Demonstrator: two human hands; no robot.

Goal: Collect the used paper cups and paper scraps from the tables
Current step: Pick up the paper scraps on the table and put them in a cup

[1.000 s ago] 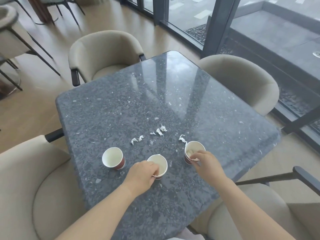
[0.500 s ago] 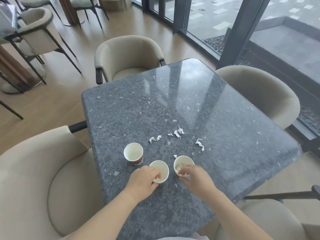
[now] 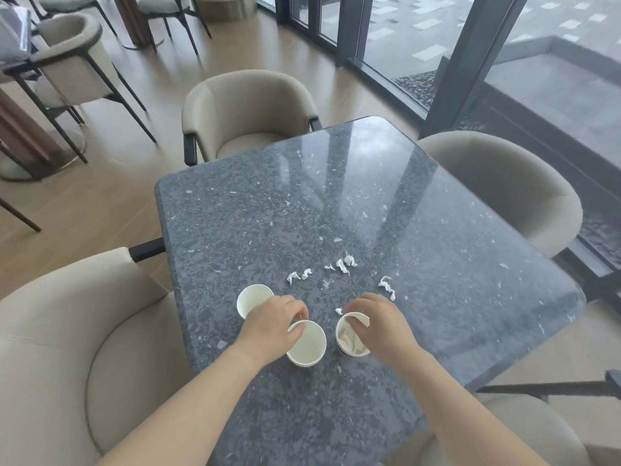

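1. Three paper cups stand upright in a loose row on the near-left part of the dark speckled surface [image 3: 336,196], set back a bit from its near edge.
2. The left hand [image 3: 272,327] has its fingers [image 3: 297,309] curled over the rim of the middle cup [image 3: 309,344], so it's grasping that one.
3. The right hand [image 3: 381,329] is hooked over the far rim of the right cup [image 3: 351,336], grasping it too. There's crumpled paper inside.
4. The left cup [image 3: 252,297] is partly hidden behind the left hand, and I can't tell if they touch.
5. The paper scraps [image 3: 342,264] lie scattered just beyond the cups. One twisted strip [image 3: 386,286] is near the right hand and a tiny bit [image 3: 338,311] sits between the hands.
6. Room-wise, beige armchairs [image 3: 248,112] are pushed up against the sides. The wood floor [image 3: 100,203] opens out to the left, and a glass wall [image 3: 554,79] runs along the right.
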